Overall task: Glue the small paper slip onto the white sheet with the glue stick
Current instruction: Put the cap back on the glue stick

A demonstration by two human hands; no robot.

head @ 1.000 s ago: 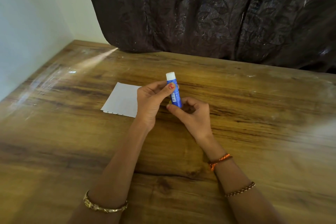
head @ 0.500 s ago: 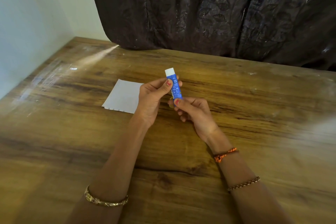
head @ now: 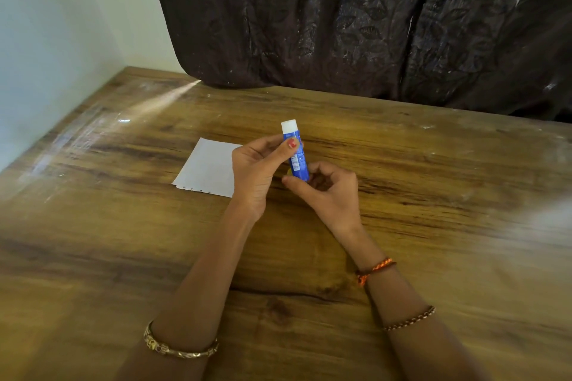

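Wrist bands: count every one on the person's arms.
3. A gold bangle on the left forearm, an orange thread band at the right wrist, and a beaded bracelet further up that forearm.

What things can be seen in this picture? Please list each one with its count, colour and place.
glue stick: one, blue with a white top, held upright above the table between both hands
white sheet: one, white, flat on the table, partly behind the left hand
table: one, brown wood, fills the lower view
curtain: one, dark brown, behind the table
wall: pale, at the left
bracelets: gold on the left forearm; orange and brown beaded on the right
left hand: grips the stick's upper part
right hand: holds its base
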